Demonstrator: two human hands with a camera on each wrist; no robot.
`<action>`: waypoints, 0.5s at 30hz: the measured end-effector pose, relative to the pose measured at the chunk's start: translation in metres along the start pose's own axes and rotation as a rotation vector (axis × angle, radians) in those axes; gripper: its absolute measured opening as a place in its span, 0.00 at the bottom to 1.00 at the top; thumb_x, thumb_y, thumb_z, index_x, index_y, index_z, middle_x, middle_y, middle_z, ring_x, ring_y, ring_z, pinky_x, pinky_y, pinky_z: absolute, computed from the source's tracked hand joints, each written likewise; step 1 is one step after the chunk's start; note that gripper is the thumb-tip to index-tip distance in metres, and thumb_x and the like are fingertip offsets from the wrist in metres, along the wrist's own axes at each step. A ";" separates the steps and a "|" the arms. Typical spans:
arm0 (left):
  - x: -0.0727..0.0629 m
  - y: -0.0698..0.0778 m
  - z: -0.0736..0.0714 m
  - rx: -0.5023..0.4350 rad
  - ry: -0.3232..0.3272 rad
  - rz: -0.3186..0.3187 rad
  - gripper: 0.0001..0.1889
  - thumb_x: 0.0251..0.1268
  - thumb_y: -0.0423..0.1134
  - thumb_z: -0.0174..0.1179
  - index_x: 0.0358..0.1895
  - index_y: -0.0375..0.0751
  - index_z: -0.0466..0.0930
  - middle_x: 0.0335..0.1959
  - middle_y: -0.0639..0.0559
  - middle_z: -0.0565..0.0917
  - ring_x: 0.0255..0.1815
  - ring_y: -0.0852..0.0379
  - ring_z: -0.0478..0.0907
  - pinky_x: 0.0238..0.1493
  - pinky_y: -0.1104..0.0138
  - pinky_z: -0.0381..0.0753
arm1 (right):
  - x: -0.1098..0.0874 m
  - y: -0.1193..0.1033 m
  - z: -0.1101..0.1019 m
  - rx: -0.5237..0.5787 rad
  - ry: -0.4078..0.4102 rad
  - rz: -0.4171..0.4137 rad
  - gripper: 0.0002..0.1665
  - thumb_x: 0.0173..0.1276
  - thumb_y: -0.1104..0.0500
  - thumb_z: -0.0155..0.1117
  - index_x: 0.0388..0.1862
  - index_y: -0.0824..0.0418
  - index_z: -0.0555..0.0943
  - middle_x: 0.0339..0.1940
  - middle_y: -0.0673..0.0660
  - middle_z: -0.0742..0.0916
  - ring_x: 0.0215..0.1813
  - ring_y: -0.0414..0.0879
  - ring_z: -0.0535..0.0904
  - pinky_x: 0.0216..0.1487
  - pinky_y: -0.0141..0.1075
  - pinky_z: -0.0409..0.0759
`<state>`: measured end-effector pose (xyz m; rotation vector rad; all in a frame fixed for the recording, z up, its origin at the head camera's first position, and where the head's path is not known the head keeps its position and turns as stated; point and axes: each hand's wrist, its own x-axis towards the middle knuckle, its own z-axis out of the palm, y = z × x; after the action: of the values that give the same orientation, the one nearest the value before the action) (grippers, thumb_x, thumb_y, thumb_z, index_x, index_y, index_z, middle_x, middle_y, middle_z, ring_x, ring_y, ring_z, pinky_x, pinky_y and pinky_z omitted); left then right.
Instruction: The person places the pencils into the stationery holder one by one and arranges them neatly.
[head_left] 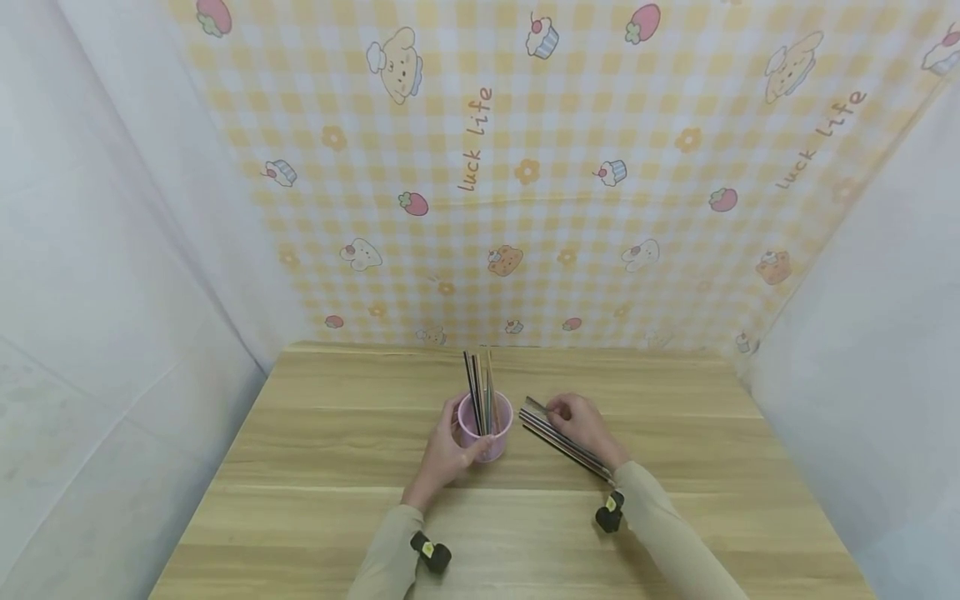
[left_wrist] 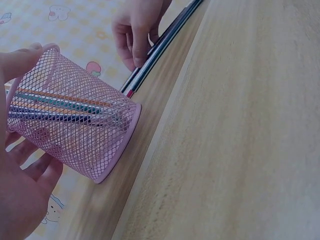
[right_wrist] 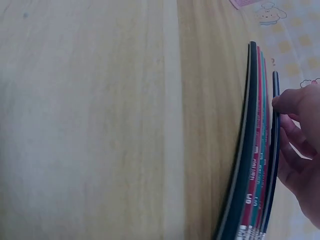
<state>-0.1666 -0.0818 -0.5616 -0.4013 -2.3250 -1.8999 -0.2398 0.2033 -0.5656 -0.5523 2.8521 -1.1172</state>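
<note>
My left hand (head_left: 444,458) grips a pink mesh pen cup (left_wrist: 97,155), thumb at its near side and fingers round the far side. Several pencils (head_left: 477,387) lean inside the cup, dark and wood-toned ones among them. To the right, my right hand (head_left: 581,423) pinches a dark pencil (right_wrist: 275,90) between thumb and fingertips. That pencil lies along the far side of a row of loose pencils (right_wrist: 254,130), with black, red and green barrels and printed lettering. The row slants on the table just right of the cup.
The wood-grain table (head_left: 300,467) ends at a yellow checked cloth (head_left: 450,250) hanging behind it. White sheets (head_left: 112,292) hang at both sides. A small black wrist device (head_left: 431,552) sits on the left sleeve, and another (head_left: 611,511) on the right.
</note>
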 end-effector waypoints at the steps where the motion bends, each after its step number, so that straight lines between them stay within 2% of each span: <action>1: 0.000 0.000 0.000 0.002 0.000 0.005 0.44 0.54 0.38 0.76 0.74 0.40 0.61 0.68 0.37 0.74 0.68 0.39 0.74 0.73 0.48 0.73 | 0.000 0.000 0.000 0.004 0.002 0.006 0.06 0.69 0.64 0.67 0.43 0.62 0.86 0.34 0.52 0.88 0.33 0.39 0.79 0.34 0.29 0.80; 5: 0.000 0.000 0.000 -0.002 0.003 0.021 0.44 0.55 0.38 0.76 0.74 0.39 0.61 0.68 0.36 0.74 0.68 0.37 0.74 0.72 0.46 0.73 | 0.000 -0.001 -0.004 0.026 0.015 0.023 0.08 0.71 0.64 0.64 0.46 0.62 0.85 0.37 0.53 0.87 0.36 0.40 0.81 0.36 0.30 0.82; 12: 0.001 -0.001 0.000 -0.008 -0.003 -0.001 0.45 0.54 0.38 0.76 0.74 0.40 0.61 0.69 0.38 0.73 0.69 0.40 0.73 0.74 0.49 0.72 | -0.001 -0.014 -0.014 0.118 0.031 0.055 0.14 0.77 0.59 0.59 0.55 0.63 0.83 0.44 0.56 0.86 0.44 0.47 0.83 0.43 0.36 0.86; 15: 0.001 -0.002 0.000 -0.007 -0.001 0.001 0.45 0.54 0.39 0.76 0.74 0.40 0.61 0.69 0.38 0.73 0.70 0.40 0.73 0.74 0.49 0.72 | 0.000 -0.022 -0.018 0.131 0.052 0.037 0.15 0.77 0.58 0.59 0.57 0.63 0.83 0.46 0.57 0.88 0.46 0.49 0.84 0.45 0.39 0.87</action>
<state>-0.1676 -0.0819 -0.5632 -0.4038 -2.3187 -1.9082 -0.2354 0.2002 -0.5371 -0.4679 2.7921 -1.3196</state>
